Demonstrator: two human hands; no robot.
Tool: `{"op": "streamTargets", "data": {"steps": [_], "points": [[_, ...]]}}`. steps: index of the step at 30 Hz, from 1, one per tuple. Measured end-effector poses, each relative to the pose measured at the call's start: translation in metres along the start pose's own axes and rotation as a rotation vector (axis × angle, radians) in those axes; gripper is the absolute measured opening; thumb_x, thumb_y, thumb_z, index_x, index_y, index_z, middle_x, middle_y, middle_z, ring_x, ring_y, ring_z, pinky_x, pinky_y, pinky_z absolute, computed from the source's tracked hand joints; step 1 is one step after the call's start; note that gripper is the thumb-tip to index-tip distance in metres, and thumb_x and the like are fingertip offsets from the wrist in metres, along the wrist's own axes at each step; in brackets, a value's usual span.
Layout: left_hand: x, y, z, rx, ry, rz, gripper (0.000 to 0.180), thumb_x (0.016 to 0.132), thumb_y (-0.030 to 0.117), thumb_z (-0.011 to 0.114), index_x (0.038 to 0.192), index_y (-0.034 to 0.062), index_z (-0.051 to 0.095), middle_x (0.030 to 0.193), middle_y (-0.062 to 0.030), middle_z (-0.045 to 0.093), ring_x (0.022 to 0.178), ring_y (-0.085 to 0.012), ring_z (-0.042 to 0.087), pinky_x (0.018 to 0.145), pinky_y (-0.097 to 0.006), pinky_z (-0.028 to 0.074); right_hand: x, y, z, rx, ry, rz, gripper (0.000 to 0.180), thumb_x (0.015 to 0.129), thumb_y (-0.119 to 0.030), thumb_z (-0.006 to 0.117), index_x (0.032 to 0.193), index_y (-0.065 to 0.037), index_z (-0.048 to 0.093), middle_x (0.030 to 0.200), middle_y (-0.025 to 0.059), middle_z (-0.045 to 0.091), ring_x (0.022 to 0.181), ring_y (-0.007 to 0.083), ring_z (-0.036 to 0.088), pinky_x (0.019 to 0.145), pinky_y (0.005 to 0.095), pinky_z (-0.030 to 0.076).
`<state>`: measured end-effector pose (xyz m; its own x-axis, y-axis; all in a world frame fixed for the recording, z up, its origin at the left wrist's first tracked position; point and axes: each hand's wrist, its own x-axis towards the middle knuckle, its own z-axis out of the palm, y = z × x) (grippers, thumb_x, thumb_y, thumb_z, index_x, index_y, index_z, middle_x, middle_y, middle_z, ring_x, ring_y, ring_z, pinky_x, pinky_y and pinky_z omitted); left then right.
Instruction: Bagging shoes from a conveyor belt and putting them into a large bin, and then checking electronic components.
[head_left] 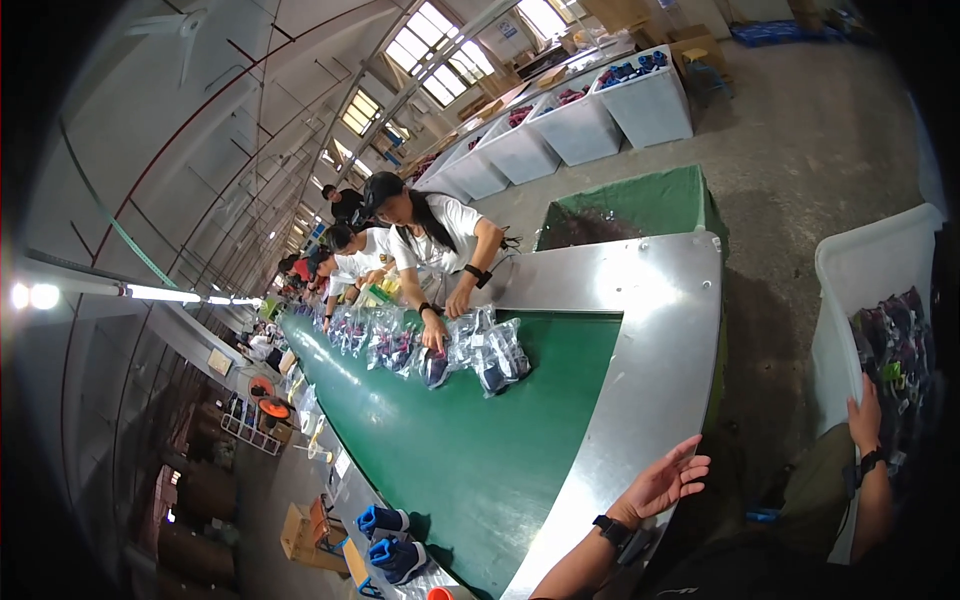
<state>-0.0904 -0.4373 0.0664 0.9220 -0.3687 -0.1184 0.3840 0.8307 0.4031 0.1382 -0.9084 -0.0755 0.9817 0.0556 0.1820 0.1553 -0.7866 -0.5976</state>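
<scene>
My left hand (pixel 668 484) is open, palm up with fingers spread, over the outer edge of the metal border (pixel 640 400) around the green conveyor belt (pixel 480 450). Nothing lies in it. My right hand (pixel 866 418) is at the side of a white bin (pixel 832 300), fingers stretched and thumb apart, and seems to touch its rim. Dark shoes in clear plastic bags (pixel 895 350) fill that bin, with a small bright green piece among them. Two blue high-top shoes (pixel 395 555) stand unbagged at the belt's near left edge.
Across the belt, a co-worker (pixel 440 235) in a white shirt handles bagged shoes (pixel 498 358); more people stand farther along. A green-lined bin (pixel 640 200) stands behind the belt's corner. White bins (pixel 645 105) with shoes line the back. An orange fan (pixel 268 400) is at left.
</scene>
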Motion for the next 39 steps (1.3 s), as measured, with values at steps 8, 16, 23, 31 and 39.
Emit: {"op": "streamTargets", "data": {"steps": [8,16,23,31,39], "points": [[0.000,0.000,0.002,-0.002,-0.007,-0.004,0.063,0.107,0.035,0.049,0.160,0.0118,0.024,0.138,-0.0133,0.058,0.123,-0.0224,0.060,0.105,-0.040,0.050,-0.002,0.009,0.003,-0.019,0.020,-0.013,0.064,0.093,-0.008,0.061,0.152,-0.002,0.036,0.147,0.0240,0.046,0.134,0.0421,0.047,0.109,0.0437,0.041],[0.000,-0.001,0.004,0.003,0.005,-0.004,0.063,0.107,0.036,0.050,0.160,0.0116,0.026,0.138,-0.0131,0.058,0.122,-0.0219,0.060,0.104,-0.039,0.051,-0.004,0.013,0.004,-0.037,0.030,-0.024,0.064,0.094,-0.008,0.061,0.152,-0.003,0.035,0.147,0.0248,0.046,0.132,0.0431,0.048,0.109,0.0439,0.041],[0.000,0.000,0.004,0.008,0.012,-0.002,0.062,0.108,0.036,0.048,0.160,0.0116,0.026,0.138,-0.0130,0.058,0.122,-0.0217,0.061,0.104,-0.039,0.051,-0.002,0.014,0.005,-0.021,0.034,-0.041,0.064,0.094,-0.007,0.060,0.152,-0.003,0.035,0.147,0.0256,0.046,0.132,0.0443,0.048,0.108,0.0444,0.041],[0.000,0.000,0.005,0.004,0.004,-0.002,0.059,0.109,0.035,0.045,0.160,0.0117,0.026,0.137,-0.0133,0.058,0.122,-0.0219,0.060,0.104,-0.039,0.051,-0.002,0.013,0.004,-0.010,0.007,-0.030,0.064,0.094,-0.007,0.060,0.153,-0.003,0.034,0.148,0.0257,0.045,0.134,0.0437,0.046,0.110,0.0443,0.039],[0.001,0.000,0.001,-0.005,0.003,-0.010,0.058,0.109,0.034,0.044,0.160,0.0117,0.026,0.137,-0.0143,0.057,0.122,-0.0227,0.060,0.104,-0.040,0.051,-0.005,0.009,0.003,-0.007,0.010,-0.019,0.064,0.094,-0.007,0.059,0.153,-0.003,0.034,0.150,0.0236,0.044,0.135,0.0430,0.046,0.111,0.0439,0.039]]}}
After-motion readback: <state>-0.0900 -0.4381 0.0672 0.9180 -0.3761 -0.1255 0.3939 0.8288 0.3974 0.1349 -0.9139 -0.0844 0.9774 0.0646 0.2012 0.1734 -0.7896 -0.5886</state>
